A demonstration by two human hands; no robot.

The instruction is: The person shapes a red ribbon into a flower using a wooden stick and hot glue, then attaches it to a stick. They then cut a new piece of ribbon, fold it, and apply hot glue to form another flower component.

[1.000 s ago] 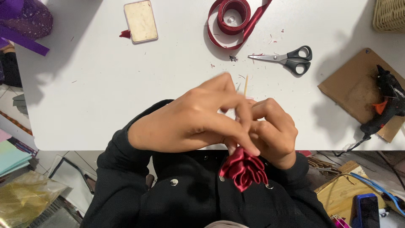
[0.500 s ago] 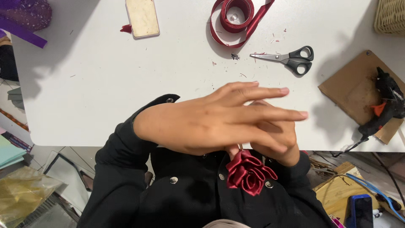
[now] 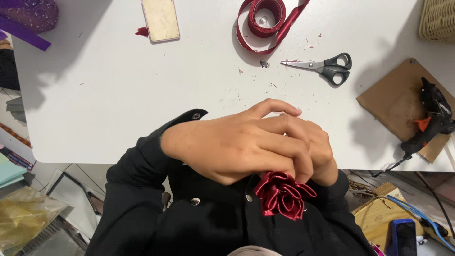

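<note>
A dark red ribbon rose (image 3: 283,194) hangs below both hands, close to my black shirt. My left hand (image 3: 232,144) lies over the right one, its fingers curled down onto the top of the rose. My right hand (image 3: 318,151) is mostly covered, its fingers wrapped around what lies above the rose; a stem is not visible. Both hands sit at the near edge of the white table (image 3: 118,104). A roll of dark red ribbon (image 3: 266,18) lies at the far side, with grey-handled scissors (image 3: 322,66) to its right.
A black glue gun (image 3: 429,118) rests on a brown cardboard sheet (image 3: 398,102) at the right. A tan rectangular block (image 3: 161,19) lies at the far left-centre, purple ribbon and fabric (image 3: 26,21) in the far left corner, a wicker basket (image 3: 438,19) far right. Clutter covers the floor.
My left hand's fingers, stretched out flat half a second ago, have curled down around the rose. The rose has shifted slightly and stays below the hands.
</note>
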